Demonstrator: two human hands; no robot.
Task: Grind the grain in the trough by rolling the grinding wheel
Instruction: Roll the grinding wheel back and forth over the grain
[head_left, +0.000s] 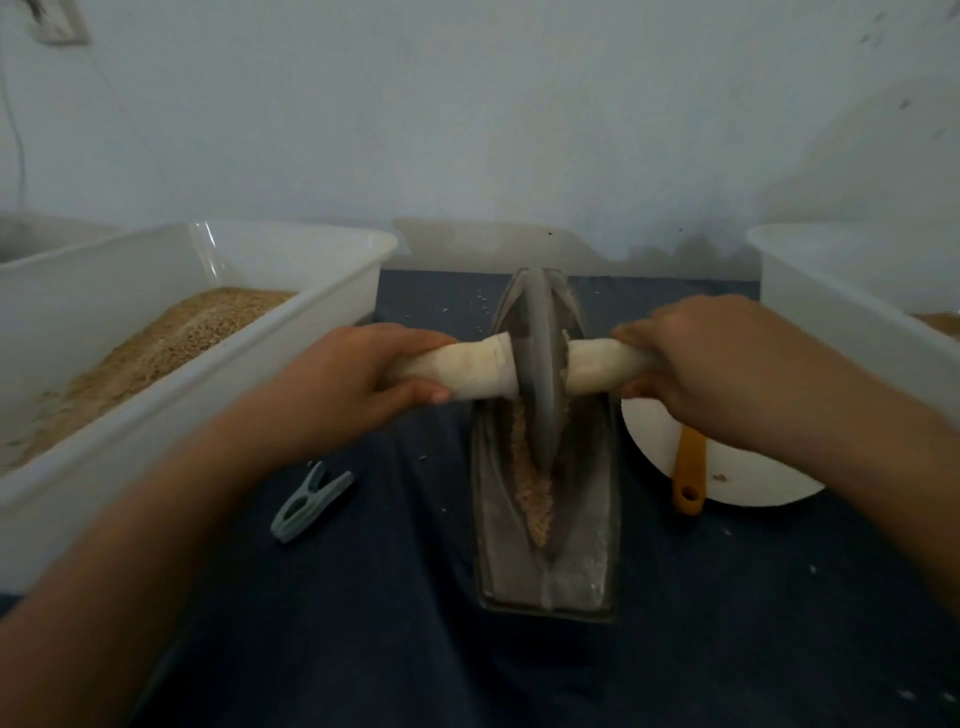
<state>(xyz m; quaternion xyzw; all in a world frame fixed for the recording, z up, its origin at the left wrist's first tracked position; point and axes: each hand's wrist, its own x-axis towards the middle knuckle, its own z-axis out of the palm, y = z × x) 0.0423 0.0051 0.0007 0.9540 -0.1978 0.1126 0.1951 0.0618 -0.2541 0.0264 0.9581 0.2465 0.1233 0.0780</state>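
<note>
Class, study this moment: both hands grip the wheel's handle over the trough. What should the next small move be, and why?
Probably roll the grinding wheel toward the person, along the trough. The left hand and right hand each grip a side of the handle, and the grain lies mostly on the near side of the wheel, looking coarse.

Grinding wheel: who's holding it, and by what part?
Both hands: left hand and right hand each close a grip on one end of the pale handle through the grinding wheel.
</note>
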